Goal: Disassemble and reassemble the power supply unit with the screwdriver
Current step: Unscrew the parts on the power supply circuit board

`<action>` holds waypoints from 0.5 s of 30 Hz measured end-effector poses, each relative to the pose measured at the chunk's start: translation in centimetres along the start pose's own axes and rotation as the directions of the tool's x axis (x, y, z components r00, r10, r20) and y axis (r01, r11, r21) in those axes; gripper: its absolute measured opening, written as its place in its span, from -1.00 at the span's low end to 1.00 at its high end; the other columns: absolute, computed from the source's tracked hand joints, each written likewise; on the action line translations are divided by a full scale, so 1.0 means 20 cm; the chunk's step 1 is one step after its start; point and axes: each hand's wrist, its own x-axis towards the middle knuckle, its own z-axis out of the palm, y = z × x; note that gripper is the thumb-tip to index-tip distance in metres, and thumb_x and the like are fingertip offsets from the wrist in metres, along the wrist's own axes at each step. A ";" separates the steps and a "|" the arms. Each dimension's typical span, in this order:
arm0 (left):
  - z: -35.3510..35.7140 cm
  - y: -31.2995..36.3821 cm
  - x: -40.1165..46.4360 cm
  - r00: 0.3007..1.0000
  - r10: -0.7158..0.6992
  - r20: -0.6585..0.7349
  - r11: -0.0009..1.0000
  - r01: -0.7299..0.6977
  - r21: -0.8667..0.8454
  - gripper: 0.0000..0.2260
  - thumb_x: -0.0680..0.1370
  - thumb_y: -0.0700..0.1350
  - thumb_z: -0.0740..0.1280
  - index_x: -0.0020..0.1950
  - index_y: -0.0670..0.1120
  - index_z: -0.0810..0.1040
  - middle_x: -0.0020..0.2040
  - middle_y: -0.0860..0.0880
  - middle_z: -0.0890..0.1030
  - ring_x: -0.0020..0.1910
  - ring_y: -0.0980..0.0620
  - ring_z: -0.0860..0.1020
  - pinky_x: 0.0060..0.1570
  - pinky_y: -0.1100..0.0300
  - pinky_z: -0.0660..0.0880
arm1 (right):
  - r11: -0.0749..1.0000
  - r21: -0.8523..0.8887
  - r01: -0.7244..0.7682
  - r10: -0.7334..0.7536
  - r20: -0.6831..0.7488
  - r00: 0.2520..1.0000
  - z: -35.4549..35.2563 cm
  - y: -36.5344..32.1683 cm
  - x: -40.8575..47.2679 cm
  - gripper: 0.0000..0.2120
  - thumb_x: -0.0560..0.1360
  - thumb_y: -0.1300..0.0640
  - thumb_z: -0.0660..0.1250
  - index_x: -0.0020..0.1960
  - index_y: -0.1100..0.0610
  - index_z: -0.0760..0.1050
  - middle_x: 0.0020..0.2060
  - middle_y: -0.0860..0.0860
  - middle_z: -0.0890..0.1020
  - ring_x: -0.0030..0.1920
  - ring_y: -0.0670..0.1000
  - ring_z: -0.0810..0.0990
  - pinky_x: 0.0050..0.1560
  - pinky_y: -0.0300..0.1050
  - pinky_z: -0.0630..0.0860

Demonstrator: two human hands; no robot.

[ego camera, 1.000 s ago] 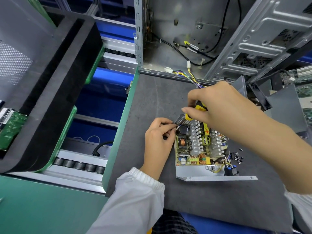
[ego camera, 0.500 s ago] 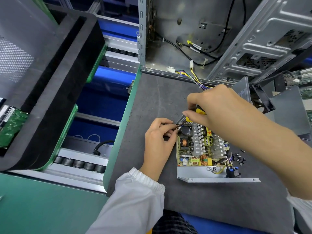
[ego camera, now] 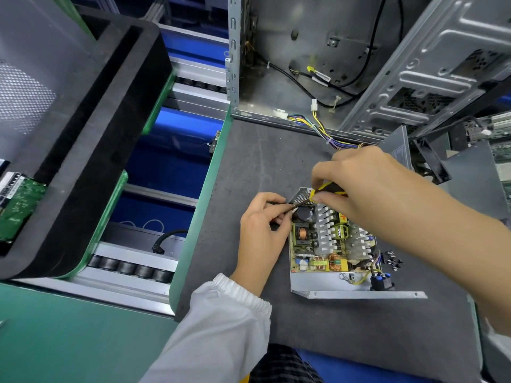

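On the dark grey tabletop (ego camera: 249, 161), the right hand (ego camera: 356, 186) grips a yellow-and-black-handled screwdriver (ego camera: 327, 190) over the open metal power supply unit (ego camera: 331, 244); the left hand (ego camera: 262, 225) pinches its shaft near the tip.

a dark grey mat (ego camera: 249, 167) carries the opened power supply unit (ego camera: 331, 244), loose screws (ego camera: 392, 261) beside it, and a computer case (ego camera: 304, 51).

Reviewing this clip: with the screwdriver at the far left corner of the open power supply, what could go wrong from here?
1. The left hand pinches right beside the tip of the screwdriver; a slip could jab a finger or the black capacitor.
2. The loose screws lie by the right forearm, which might sweep them away.
3. The power supply unit rests unclamped on the mat and may shift.
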 end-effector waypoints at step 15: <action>0.01 -0.01 0.00 1.000 0.006 0.006 1.000 -0.006 0.008 -0.86 0.47 -0.37 0.43 0.00 -0.25 0.70 -0.01 -0.08 0.59 -0.22 0.07 0.54 -0.12 0.33 0.53 | 0.916 -0.398 -0.050 0.054 0.000 0.999 -0.06 -0.09 0.03 -0.55 0.60 -0.16 0.09 -0.33 0.07 0.07 -0.41 0.00 0.23 -0.29 0.13 0.36 -0.48 -0.18 0.04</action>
